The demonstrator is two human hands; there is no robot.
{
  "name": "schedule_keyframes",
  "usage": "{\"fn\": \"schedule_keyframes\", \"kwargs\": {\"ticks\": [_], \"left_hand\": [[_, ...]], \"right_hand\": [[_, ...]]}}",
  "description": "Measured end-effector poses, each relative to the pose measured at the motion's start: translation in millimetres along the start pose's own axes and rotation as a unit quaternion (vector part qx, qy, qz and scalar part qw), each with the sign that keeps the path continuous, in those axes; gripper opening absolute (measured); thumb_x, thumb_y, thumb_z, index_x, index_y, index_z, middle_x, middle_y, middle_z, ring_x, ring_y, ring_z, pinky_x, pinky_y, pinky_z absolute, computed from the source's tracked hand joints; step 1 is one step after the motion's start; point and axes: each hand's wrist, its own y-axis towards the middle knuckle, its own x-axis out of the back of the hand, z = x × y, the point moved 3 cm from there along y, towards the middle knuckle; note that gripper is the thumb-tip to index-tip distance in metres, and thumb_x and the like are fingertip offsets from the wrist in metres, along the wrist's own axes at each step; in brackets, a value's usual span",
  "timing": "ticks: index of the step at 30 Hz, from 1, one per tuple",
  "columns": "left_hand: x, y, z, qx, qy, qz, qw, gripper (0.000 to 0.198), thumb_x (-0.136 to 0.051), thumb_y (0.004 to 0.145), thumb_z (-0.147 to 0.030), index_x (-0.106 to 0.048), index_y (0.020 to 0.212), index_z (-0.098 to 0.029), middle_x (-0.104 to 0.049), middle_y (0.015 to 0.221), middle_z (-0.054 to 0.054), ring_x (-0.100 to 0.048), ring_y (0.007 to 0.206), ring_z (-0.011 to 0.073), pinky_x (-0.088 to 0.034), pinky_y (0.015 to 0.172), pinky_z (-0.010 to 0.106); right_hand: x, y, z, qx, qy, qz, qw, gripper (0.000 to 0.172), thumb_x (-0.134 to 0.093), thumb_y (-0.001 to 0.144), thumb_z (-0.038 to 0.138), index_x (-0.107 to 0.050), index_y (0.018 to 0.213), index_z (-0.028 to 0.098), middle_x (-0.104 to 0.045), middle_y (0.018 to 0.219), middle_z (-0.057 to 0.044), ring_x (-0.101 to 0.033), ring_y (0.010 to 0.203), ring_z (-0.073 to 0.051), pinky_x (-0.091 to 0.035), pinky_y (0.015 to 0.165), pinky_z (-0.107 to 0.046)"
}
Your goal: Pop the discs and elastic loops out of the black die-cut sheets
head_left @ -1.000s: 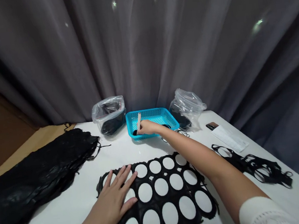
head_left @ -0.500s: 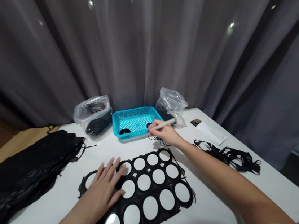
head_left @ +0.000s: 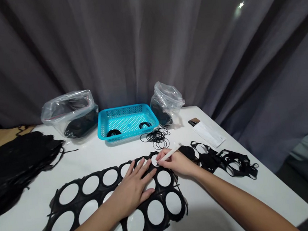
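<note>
A black rubbery sheet (head_left: 146, 217) of joined rings with round holes lies flat on the white table. My left hand (head_left: 132, 189) rests on its upper middle, fingers spread, holding nothing. In my right hand (head_left: 177, 164) is a slim white pen-like tool (head_left: 172, 152), pinched with its tip down at a hole in the sheet's upper right corner. The tip itself is hard to make out. Just beyond that hand, loose thin black rings (head_left: 159, 136) lie in a pile on the table.
Behind stands a blue basket (head_left: 129, 134) with black rings inside, between two clear plastic bags (head_left: 66, 110) (head_left: 168, 98) holding black items. Black sheets (head_left: 11, 166) are stacked at left. To the right lie black scraps (head_left: 234, 163), a white paper (head_left: 209, 135) and a small dark-and-tan item (head_left: 194, 121).
My right hand has come back from the basket's front edge to the sheet's upper right corner, still holding the tool. My left hand has shifted right along the sheet. The view has turned.
</note>
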Motion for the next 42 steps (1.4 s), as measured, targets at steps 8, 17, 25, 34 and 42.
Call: {"fn": "schedule_keyframes", "kwargs": {"ticks": [8, 17, 25, 34, 42], "left_hand": [[-3.4, 0, 1, 0.002, 0.0, 0.002, 1.0, 0.054, -0.052, 0.1, -0.04, -0.04, 0.152, -0.028, -0.025, 0.163, 0.01, -0.024, 0.149, 0.0352, -0.024, 0.117, 0.061], [-4.1, 0, 1, 0.006, -0.008, -0.004, 1.0, 0.055, -0.052, 0.1, -0.04, -0.038, 0.153, -0.029, -0.022, 0.164, 0.01, -0.023, 0.149, 0.0341, -0.023, 0.118, 0.059], [-1.7, 0, 2, 0.009, -0.006, -0.003, 1.0, 0.05, -0.053, 0.1, -0.04, -0.045, 0.148, -0.028, -0.021, 0.164, 0.012, -0.019, 0.15, 0.0368, -0.026, 0.117, 0.059], [6.4, -7, -18, -0.03, -0.007, -0.021, 0.999, 0.046, -0.054, 0.099, -0.032, -0.049, 0.144, -0.023, -0.03, 0.16, 0.013, -0.024, 0.149, 0.033, -0.028, 0.119, 0.053], [-2.9, -25, -49, -0.031, -0.014, 0.011, 0.999, 0.058, -0.061, 0.096, -0.034, -0.042, 0.149, -0.024, -0.028, 0.16, 0.015, -0.028, 0.147, 0.0359, -0.032, 0.116, 0.054]], "right_hand": [[0, 1, 0, 0.038, -0.064, 0.005, 0.997, 0.015, -0.064, 0.083, 0.023, -0.054, 0.073, 0.019, -0.066, 0.095, -0.003, -0.061, 0.088, -0.018, -0.044, 0.078, -0.029], [-6, -5, 4, 0.108, -0.163, -0.004, 0.981, 0.015, -0.06, 0.089, 0.018, -0.052, 0.076, 0.02, -0.063, 0.093, -0.004, -0.059, 0.089, -0.018, -0.045, 0.08, -0.03], [14, 5, 12, 0.138, -0.508, -0.102, 0.844, 0.013, -0.05, 0.087, 0.007, -0.058, 0.092, 0.016, -0.067, 0.093, -0.014, -0.057, 0.088, -0.027, -0.039, 0.081, -0.038], [56, -17, 12, 0.01, -0.18, -0.137, 0.974, 0.016, -0.056, 0.09, 0.032, -0.058, 0.08, 0.02, -0.066, 0.079, -0.004, -0.059, 0.073, -0.019, -0.041, 0.068, -0.029], [-20, -64, 4, -0.014, -0.065, 0.01, 0.998, 0.012, -0.059, 0.089, 0.026, -0.058, 0.078, 0.02, -0.066, 0.084, -0.002, -0.058, 0.081, -0.019, -0.042, 0.074, -0.029]]}}
